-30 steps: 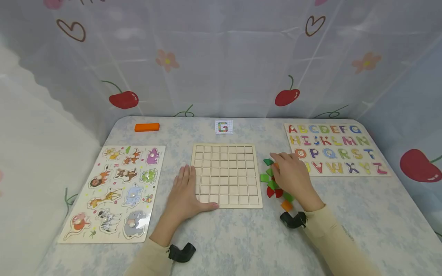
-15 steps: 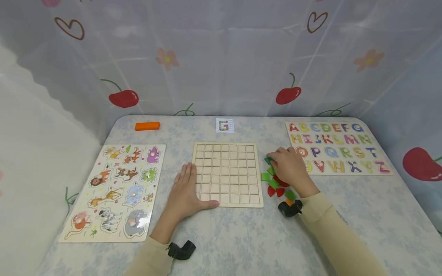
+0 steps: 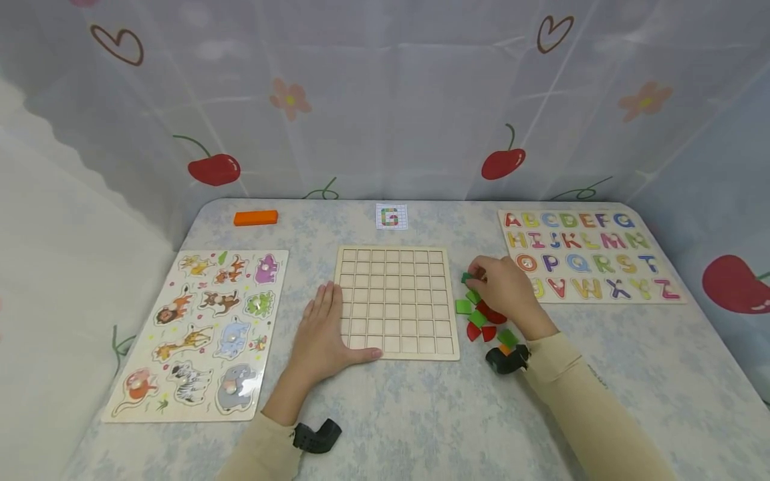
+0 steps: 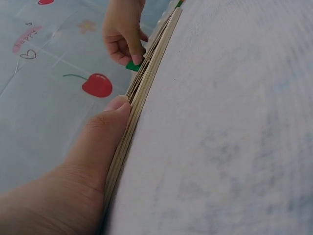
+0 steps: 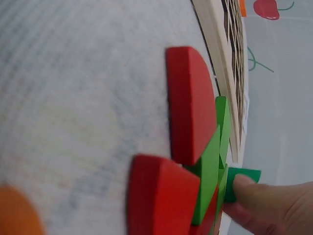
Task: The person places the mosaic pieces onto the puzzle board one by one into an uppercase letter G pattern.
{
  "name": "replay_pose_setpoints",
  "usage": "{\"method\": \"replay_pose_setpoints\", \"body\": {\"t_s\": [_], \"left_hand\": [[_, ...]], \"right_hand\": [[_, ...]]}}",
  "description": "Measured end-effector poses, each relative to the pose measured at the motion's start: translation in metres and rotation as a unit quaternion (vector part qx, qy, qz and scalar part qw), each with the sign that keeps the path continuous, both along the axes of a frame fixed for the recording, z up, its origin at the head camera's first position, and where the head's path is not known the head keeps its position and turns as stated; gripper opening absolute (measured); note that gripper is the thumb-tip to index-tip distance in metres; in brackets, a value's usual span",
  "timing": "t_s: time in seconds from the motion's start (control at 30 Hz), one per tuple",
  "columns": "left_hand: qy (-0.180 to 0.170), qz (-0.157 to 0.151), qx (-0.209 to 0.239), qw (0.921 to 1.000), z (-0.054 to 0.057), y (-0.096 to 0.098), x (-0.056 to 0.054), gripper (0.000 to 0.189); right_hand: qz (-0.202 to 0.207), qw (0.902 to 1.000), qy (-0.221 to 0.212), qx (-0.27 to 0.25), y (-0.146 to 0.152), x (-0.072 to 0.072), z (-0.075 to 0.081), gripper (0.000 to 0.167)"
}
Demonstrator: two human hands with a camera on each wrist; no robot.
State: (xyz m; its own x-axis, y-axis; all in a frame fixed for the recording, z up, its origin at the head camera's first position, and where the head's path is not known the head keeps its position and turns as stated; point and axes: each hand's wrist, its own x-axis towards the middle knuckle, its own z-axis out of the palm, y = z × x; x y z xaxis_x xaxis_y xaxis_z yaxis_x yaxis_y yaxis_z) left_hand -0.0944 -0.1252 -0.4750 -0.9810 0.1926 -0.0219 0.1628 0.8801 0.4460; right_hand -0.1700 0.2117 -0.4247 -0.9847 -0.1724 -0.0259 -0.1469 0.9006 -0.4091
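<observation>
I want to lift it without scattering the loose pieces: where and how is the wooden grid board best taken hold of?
Probably pinch the left edge of the wooden grid board, coming from the person's left, where the left hand lies. That edge is straight, and bare tablecloth separates it from the animal puzzle; loose red and green pieces crowd the right side.

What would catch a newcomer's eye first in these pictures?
Probably the wooden grid board in the middle of the table, with the left hand against it. To its right, the right hand pinches a dark green piece beside loose red and green pieces. The animal puzzle at left and alphabet puzzle at right stand out too.
</observation>
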Motion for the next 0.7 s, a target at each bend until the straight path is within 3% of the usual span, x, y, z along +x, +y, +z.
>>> {"method": "replay_pose_setpoints", "body": {"t_s": [0.23, 0.43, 0.7], "left_hand": [[-0.003, 0.0, 0.0, 1.0, 0.0, 0.0, 0.0, 0.148], [0.001, -0.001, 0.003, 1.0, -0.001, -0.001, 0.0, 0.148], [0.002, -0.002, 0.004, 1.0, -0.001, -0.001, 0.0, 0.147]], "right_hand": [[-0.009, 0.9967, -0.026, -0.076, -0.011, -0.007, 0.005, 0.019], [0.001, 0.9954, -0.032, -0.09, -0.036, -0.015, 0.013, 0.02], [0.009, 0.9956, -0.038, -0.085, -0.061, -0.019, 0.012, 0.021]]}}
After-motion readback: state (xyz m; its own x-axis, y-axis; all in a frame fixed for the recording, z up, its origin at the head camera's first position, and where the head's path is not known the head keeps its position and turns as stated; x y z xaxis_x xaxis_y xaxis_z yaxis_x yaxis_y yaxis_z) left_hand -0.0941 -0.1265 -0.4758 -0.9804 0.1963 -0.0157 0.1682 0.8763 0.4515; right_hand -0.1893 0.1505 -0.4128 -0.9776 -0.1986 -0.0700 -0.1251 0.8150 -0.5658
